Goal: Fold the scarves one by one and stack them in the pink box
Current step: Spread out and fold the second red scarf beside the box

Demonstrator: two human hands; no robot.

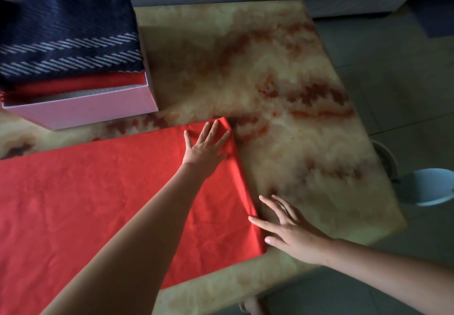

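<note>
When reading from the left, locate the pink box (81, 112) at the far left corner of the marble-patterned table (282, 69). Inside it, note a folded navy scarf (68, 39) with white hatched bands, stacked on a folded red scarf (81, 82). In front of the box, find a large red scarf (98, 204) spread flat on the table and running off the left edge of view. Observe the left hand (205, 149) resting flat on the far right corner of this cloth, fingers straight and spread, gripping nothing. Observe the right hand (294, 231) just beside the cloth's right edge near the front corner, fingers straight and fanned, one fingertip touching that edge, palm over the table. Further right, on the floor, note a pale bucket (427, 187).
</note>
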